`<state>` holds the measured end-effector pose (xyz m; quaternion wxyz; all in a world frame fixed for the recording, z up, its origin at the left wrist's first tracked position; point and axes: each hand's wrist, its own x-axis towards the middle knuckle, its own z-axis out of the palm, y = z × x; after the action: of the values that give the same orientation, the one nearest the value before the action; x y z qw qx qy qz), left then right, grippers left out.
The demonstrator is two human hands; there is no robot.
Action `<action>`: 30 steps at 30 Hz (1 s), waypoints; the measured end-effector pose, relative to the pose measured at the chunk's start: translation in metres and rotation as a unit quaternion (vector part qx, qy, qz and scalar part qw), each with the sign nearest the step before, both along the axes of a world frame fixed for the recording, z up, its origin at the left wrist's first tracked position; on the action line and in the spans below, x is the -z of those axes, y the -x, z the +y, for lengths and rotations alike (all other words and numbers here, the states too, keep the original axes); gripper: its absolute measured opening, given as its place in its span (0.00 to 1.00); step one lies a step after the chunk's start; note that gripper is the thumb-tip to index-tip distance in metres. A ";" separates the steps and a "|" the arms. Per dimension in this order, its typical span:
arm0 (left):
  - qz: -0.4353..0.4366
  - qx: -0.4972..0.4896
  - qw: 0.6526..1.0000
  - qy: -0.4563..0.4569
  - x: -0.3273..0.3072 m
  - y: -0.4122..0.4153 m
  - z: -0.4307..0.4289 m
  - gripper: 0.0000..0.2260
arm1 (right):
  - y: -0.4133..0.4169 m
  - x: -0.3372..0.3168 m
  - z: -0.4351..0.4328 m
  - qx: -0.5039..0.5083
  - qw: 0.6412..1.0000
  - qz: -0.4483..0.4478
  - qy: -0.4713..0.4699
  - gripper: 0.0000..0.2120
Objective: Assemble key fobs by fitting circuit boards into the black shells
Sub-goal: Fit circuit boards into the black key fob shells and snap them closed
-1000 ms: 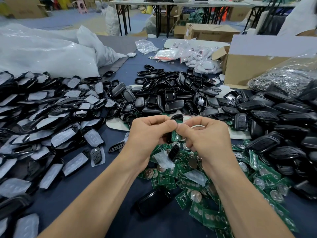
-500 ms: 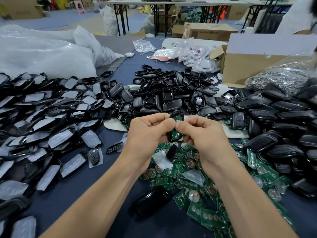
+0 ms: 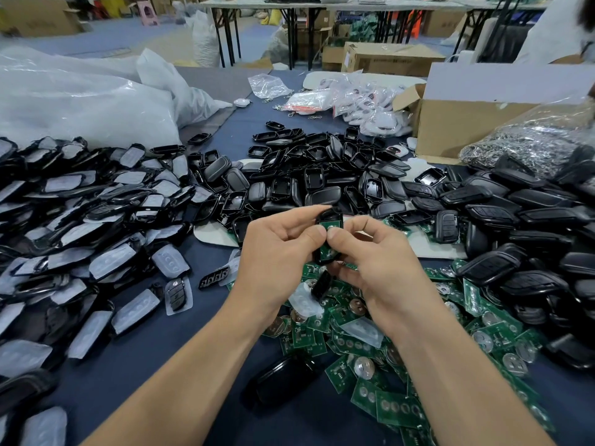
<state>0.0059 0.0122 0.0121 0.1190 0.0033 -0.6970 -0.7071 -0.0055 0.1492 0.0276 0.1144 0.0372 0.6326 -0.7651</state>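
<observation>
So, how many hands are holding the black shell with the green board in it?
2. The left hand pinches the shell from its left side, the right hand from its right, thumbs close together over the board.

1 cardboard box (image 3: 457, 130) is set beyond and right of the fingers (image 3: 306, 236); white plastic sacks (image 3: 80, 104) are heaped beyond, left.

Table (image 3: 154, 365) has a dark blue cover and it's basically buried. Open black shells (image 3: 322, 175) heaped at 12, film-covered fob pieces (image 3: 80, 220) all over 9, green circuit boards (image 3: 370, 342) spilled around 4 to 5, closed fobs (image 3: 531, 220) stacked at 3. Cardboard box (image 3: 467, 123) at 2, big white plastic bag (image 3: 80, 104) at 10.
</observation>
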 end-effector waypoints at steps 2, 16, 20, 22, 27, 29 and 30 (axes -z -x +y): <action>0.003 -0.008 1.000 -0.003 0.000 0.000 0.000 0.16 | 0.000 0.000 -0.001 -0.002 1.000 -0.006 0.013 0.05; -0.019 -0.084 0.994 -0.062 -0.002 0.000 0.002 0.10 | 0.000 0.009 -0.005 0.003 0.998 0.054 0.041 0.13; -0.015 -0.106 0.994 -0.035 0.001 0.000 0.004 0.14 | -0.001 0.012 -0.009 0.033 0.995 0.090 -0.033 0.11; -0.022 -0.122 0.992 -0.029 0.004 0.002 0.005 0.15 | -0.002 0.014 -0.008 0.075 0.976 0.134 -0.155 0.08; -0.051 -0.128 0.987 -0.078 0.002 0.002 0.007 0.13 | -0.011 0.011 -0.014 0.108 0.921 0.223 -0.300 0.13; -0.057 -0.091 0.991 -0.082 0.000 0.002 0.005 0.13 | -0.011 0.011 -0.014 0.111 0.921 0.224 -0.298 0.14; -0.053 -0.064 0.994 -0.067 -0.002 0.003 0.003 0.15 | -0.009 0.011 -0.012 0.114 0.922 0.225 -0.295 0.14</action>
<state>0.0030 0.0152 0.0137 0.1263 0.0937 -0.6516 -0.7421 0.0039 0.1373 0.0164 -0.1352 -0.0314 0.8303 -0.5397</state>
